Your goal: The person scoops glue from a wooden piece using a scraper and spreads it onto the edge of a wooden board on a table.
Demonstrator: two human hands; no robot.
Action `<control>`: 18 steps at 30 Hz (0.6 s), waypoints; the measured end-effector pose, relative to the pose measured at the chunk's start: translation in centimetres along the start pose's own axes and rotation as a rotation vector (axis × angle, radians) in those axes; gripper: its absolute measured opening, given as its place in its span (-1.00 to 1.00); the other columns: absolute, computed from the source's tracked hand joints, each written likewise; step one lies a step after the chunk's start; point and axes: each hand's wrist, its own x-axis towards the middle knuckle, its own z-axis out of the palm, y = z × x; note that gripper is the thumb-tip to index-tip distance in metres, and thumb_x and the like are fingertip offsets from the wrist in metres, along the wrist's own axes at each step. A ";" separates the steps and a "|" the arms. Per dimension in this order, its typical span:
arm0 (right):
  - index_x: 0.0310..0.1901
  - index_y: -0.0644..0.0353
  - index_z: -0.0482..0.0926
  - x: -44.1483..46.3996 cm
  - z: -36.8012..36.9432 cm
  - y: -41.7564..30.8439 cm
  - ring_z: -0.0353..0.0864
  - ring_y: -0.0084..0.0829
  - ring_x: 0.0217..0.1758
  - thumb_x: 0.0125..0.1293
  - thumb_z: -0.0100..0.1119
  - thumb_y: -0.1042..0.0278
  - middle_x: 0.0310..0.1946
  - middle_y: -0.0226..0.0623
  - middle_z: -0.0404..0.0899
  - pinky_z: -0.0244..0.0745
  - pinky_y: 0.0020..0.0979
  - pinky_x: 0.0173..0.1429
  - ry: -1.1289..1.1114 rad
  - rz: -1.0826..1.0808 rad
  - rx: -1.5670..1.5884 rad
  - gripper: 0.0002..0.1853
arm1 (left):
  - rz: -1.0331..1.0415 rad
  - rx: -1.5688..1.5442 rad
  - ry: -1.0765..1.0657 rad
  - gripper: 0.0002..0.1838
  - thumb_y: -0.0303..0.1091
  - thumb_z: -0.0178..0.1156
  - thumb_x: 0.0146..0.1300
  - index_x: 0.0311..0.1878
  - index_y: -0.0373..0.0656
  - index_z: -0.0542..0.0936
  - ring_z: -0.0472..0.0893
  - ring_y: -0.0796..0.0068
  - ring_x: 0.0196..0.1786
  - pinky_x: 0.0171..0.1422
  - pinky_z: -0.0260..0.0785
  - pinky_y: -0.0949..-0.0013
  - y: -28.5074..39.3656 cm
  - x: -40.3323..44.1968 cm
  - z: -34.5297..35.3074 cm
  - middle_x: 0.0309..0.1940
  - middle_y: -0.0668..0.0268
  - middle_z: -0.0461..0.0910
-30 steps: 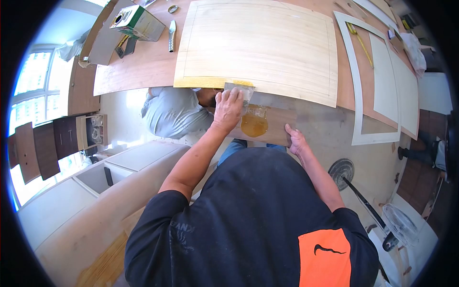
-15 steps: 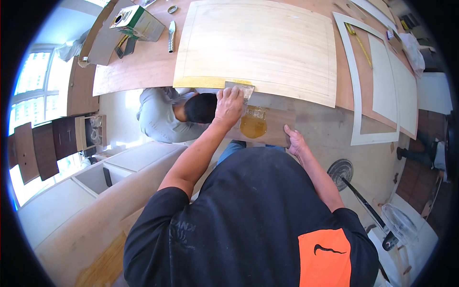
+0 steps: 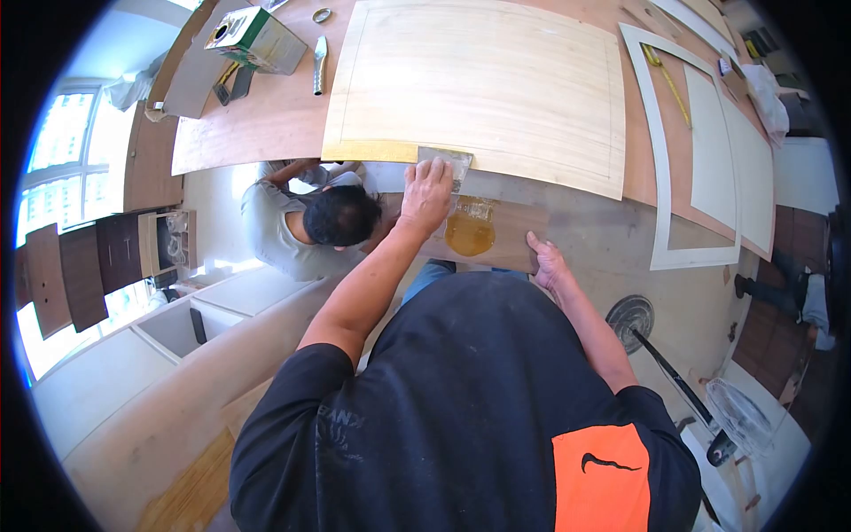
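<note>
My left hand (image 3: 428, 190) is closed round a wide flat scraper (image 3: 454, 162). The scraper's blade lies on the near edge of a pale wood panel (image 3: 483, 84), beside a yellow, glue-like strip (image 3: 377, 151) along that edge. Under and right of this hand is a brown board (image 3: 519, 232) bearing an amber, glue-like puddle (image 3: 471, 229). My right hand (image 3: 551, 259) grips the right end of that board, its thumb on top and its other fingers mostly hidden.
A co-worker (image 3: 310, 217) crouches left of my arm, by the table (image 3: 257, 137). On the table are a metal can (image 3: 257, 40), a knife (image 3: 319, 66), a tape roll (image 3: 322, 15) and a white frame (image 3: 660, 177). A fan (image 3: 740, 417) stands at right.
The co-worker's head has shifted left and down, and an arm now shows near the table's edge. Both my hands and the scraper stay almost in place.
</note>
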 end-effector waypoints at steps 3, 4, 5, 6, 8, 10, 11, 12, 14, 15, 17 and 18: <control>0.33 0.21 0.42 -0.9 0.5 -0.3 0.61 -0.15 0.28 0.31 0.51 0.03 0.21 -0.15 0.60 0.54 0.09 0.34 0.029 0.001 -0.014 -0.30 | 0.010 -0.012 0.009 -0.49 -0.45 0.17 0.15 0.24 -0.23 0.52 0.48 0.10 0.20 0.31 0.26 -0.03 0.0 -0.2 0.2 0.15 0.18 0.51; 0.33 0.21 0.42 -1.6 1.0 -0.7 0.60 -0.14 0.28 0.31 0.52 0.03 0.21 -0.14 0.59 0.53 0.09 0.34 0.052 0.006 -0.024 -0.30 | 0.004 -0.020 -0.009 -0.48 -0.45 0.17 0.15 0.24 -0.23 0.52 0.48 0.10 0.20 0.32 0.26 -0.03 0.0 0.0 0.0 0.16 0.18 0.51; 0.33 0.21 0.42 -2.1 1.6 -1.1 0.60 -0.14 0.28 0.30 0.52 0.03 0.22 -0.14 0.59 0.53 0.09 0.35 0.074 0.010 -0.034 -0.29 | -0.001 -0.028 -0.026 -0.48 -0.45 0.17 0.15 0.25 -0.23 0.51 0.48 0.10 0.21 0.32 0.25 -0.03 -0.1 0.2 -0.2 0.17 0.18 0.51; 0.33 0.22 0.43 -1.6 1.3 -0.8 0.60 -0.14 0.28 0.30 0.52 0.03 0.22 -0.14 0.59 0.53 0.10 0.35 0.070 0.008 -0.030 -0.29 | 0.002 -0.017 -0.012 -0.47 -0.45 0.18 0.15 0.25 -0.23 0.51 0.47 0.10 0.21 0.32 0.25 -0.04 -0.1 0.1 -0.1 0.17 0.17 0.50; 0.33 0.22 0.43 0.3 -0.1 0.2 0.60 -0.14 0.28 0.29 0.53 0.03 0.22 -0.13 0.59 0.52 0.11 0.35 0.067 0.002 -0.018 -0.29 | 0.015 0.000 0.016 -0.47 -0.45 0.18 0.14 0.25 -0.23 0.51 0.47 0.10 0.21 0.32 0.25 -0.04 -0.2 0.1 0.3 0.18 0.17 0.50; 0.32 0.21 0.44 -0.1 0.1 0.1 0.61 -0.14 0.27 0.29 0.53 0.03 0.22 -0.14 0.60 0.52 0.11 0.35 0.025 -0.010 -0.010 -0.29 | 0.016 -0.009 0.021 -0.47 -0.45 0.18 0.14 0.25 -0.23 0.51 0.47 0.09 0.21 0.32 0.25 -0.05 -0.2 -0.2 0.3 0.18 0.17 0.49; 0.32 0.21 0.44 -0.3 0.2 0.0 0.61 -0.14 0.27 0.29 0.54 0.03 0.21 -0.14 0.60 0.52 0.10 0.35 0.004 -0.016 -0.006 -0.29 | 0.017 -0.014 0.024 -0.47 -0.45 0.18 0.14 0.25 -0.24 0.51 0.47 0.09 0.21 0.32 0.24 -0.05 -0.2 -0.3 0.3 0.18 0.16 0.49; 0.32 0.21 0.44 -0.3 0.2 0.0 0.61 -0.15 0.27 0.29 0.53 0.03 0.21 -0.15 0.61 0.53 0.10 0.34 0.000 -0.018 -0.004 -0.30 | 0.019 -0.004 0.027 -0.47 -0.45 0.18 0.14 0.25 -0.23 0.51 0.47 0.09 0.21 0.32 0.24 -0.04 -0.1 -0.3 0.4 0.18 0.17 0.49; 0.32 0.20 0.45 -0.6 0.4 -0.1 0.62 -0.15 0.26 0.30 0.52 0.03 0.20 -0.15 0.61 0.54 0.09 0.33 -0.009 -0.020 -0.001 -0.31 | 0.023 0.017 0.031 -0.48 -0.45 0.18 0.15 0.24 -0.23 0.52 0.47 0.09 0.20 0.31 0.24 -0.03 -0.1 -0.5 0.7 0.17 0.17 0.49; 0.32 0.19 0.45 -0.4 0.3 0.0 0.62 -0.15 0.25 0.30 0.52 0.04 0.20 -0.16 0.62 0.55 0.09 0.33 -0.003 -0.013 -0.005 -0.32 | 0.005 0.015 0.000 -0.48 -0.45 0.18 0.15 0.24 -0.23 0.52 0.47 0.10 0.20 0.31 0.24 -0.03 0.1 -0.3 0.4 0.17 0.18 0.49; 0.31 0.19 0.45 -0.1 0.1 0.2 0.63 -0.16 0.25 0.32 0.51 0.05 0.19 -0.16 0.62 0.56 0.07 0.32 0.005 0.002 -0.016 -0.34 | -0.034 0.013 -0.063 -0.48 -0.44 0.17 0.16 0.25 -0.22 0.52 0.47 0.12 0.20 0.31 0.23 -0.02 0.5 0.2 -0.1 0.18 0.18 0.49; 0.31 0.19 0.45 0.0 0.0 0.2 0.63 -0.16 0.25 0.32 0.51 0.05 0.19 -0.16 0.62 0.56 0.07 0.32 -0.002 0.002 -0.012 -0.34 | -0.035 0.016 -0.038 -0.48 -0.44 0.17 0.15 0.25 -0.22 0.52 0.47 0.12 0.19 0.31 0.23 -0.01 0.6 0.3 -0.4 0.18 0.18 0.49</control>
